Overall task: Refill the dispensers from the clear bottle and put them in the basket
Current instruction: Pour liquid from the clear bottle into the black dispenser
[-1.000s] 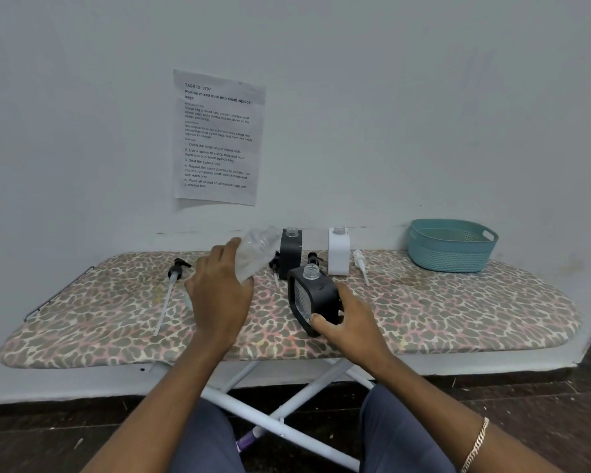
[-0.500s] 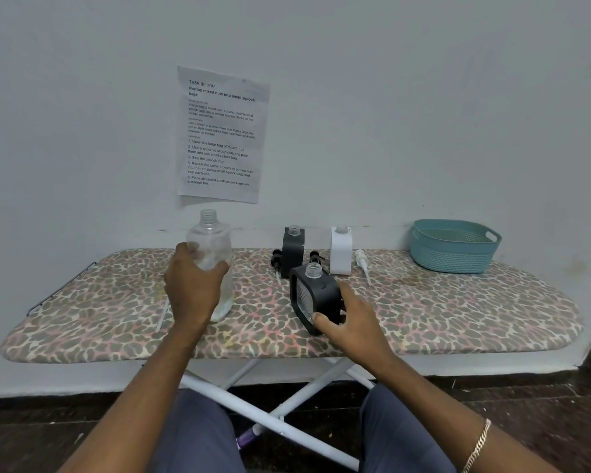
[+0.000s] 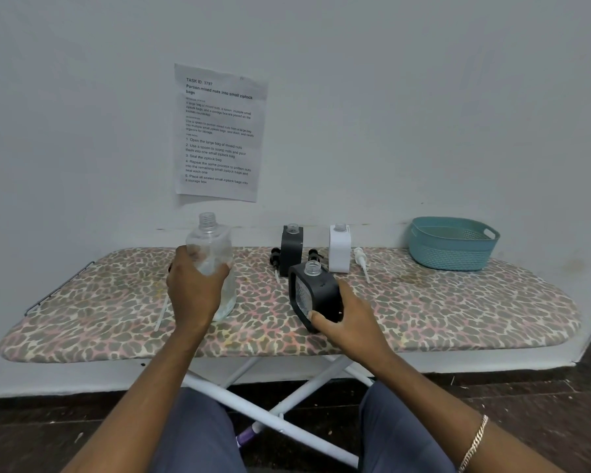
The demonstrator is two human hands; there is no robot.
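Note:
My left hand point(image 3: 195, 288) grips the clear bottle point(image 3: 212, 247), which stands upright and uncapped on the ironing board point(image 3: 458, 308). My right hand point(image 3: 348, 319) holds a black dispenser point(image 3: 313, 295) by its near side; it has an open neck and leans a little to the left. Behind it stand a second black dispenser point(image 3: 291, 249) and a white dispenser point(image 3: 339, 249), both without pumps. The teal basket point(image 3: 452, 244) sits at the back right with nothing visible in it.
Loose pump heads lie on the board: black ones point(image 3: 275, 259) beside the rear black dispenser, a white one point(image 3: 361, 261) right of the white dispenser, and another's tube point(image 3: 161, 312) left of my left hand. A printed sheet point(image 3: 219, 131) hangs on the wall.
The clear bottle went from tilted toward the black dispenser's neck to upright, and my left hand carried it leftward and set it on the board. My right hand stayed on the black dispenser.

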